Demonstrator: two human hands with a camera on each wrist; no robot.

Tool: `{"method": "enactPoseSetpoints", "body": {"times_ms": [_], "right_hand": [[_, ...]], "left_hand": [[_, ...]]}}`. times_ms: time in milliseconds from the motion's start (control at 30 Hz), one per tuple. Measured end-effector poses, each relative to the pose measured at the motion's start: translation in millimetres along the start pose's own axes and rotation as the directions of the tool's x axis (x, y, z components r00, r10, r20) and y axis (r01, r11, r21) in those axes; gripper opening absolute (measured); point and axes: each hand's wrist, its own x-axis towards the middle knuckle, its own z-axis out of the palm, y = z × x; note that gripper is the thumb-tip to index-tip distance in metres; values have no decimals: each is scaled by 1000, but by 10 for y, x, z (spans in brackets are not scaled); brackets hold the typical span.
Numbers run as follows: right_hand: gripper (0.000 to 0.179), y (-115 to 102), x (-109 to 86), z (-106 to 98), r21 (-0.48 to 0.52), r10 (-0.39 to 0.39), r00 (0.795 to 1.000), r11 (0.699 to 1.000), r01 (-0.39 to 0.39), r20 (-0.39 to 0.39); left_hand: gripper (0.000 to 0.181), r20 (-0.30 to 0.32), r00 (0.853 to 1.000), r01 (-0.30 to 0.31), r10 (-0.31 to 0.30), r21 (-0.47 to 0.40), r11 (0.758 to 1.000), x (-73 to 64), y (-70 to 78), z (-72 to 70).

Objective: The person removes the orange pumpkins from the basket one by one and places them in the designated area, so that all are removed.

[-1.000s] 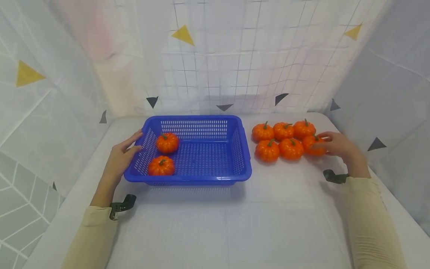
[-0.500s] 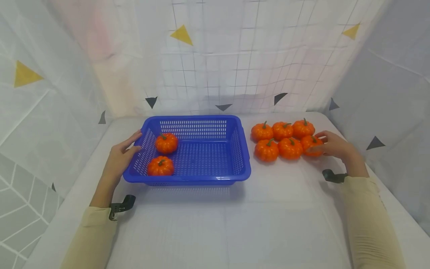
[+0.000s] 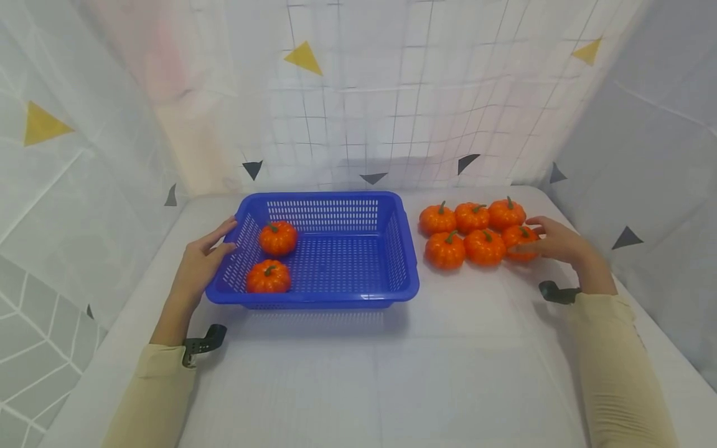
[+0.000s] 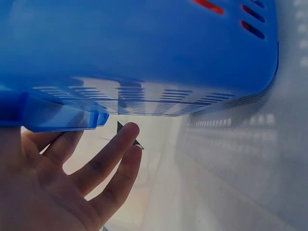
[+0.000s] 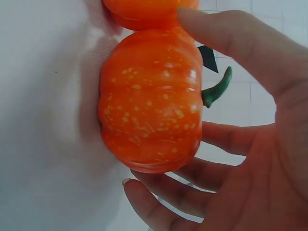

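Observation:
My left hand [image 3: 203, 258] rests on the left rim of a blue plastic basket [image 3: 330, 297]. In the left wrist view, two fingers [image 4: 108, 161] extend free below the rim; the basket wall hides the thumb. Inside the basket, at its left, sit two small orange pumpkins, one at the back [image 3: 278, 239] and one at the front [image 3: 268, 277]. My right hand [image 3: 560, 242] curls round the rightmost front pumpkin [image 3: 520, 241], which stands on the table. In the right wrist view, the thumb lies along one side of that pumpkin [image 5: 151, 101] and the fingers round the other.
Several more pumpkins [image 3: 445, 251] stand close together in two rows right of the basket, touching or nearly so. A white cloth covers the table [image 3: 381, 373]. Hanging sheets [image 3: 358, 124] enclose the back and both sides.
My right thumb has slid a little left along the front of the pumpkin, and the fingers sit closer round it. The left hand, basket and other pumpkins stay where they were.

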Motion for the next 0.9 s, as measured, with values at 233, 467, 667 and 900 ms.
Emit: {"method": "enactPoseSetpoints", "body": {"times_ms": [233,467,667,900], "right_hand": [[97,-46,-37,-59,16,26,998,1000,-25,-53],[93,-199,-116,-71,30,34,978,999,-28,-206],[81,-506,-220,-29,44,-40,943,997,58,-331],[69,-901,-357,50,33,-163,906,981,191,-391]], "left_hand": [[49,-7,1000,9,-9,4,1000,-25,40,2],[50,-8,1000,2,-2,11,1000,-33,46,8],[50,-9,1000,3,-3,18,1000,-38,31,9],[50,-10,1000,-5,5,12,1000,-20,26,11]]}}
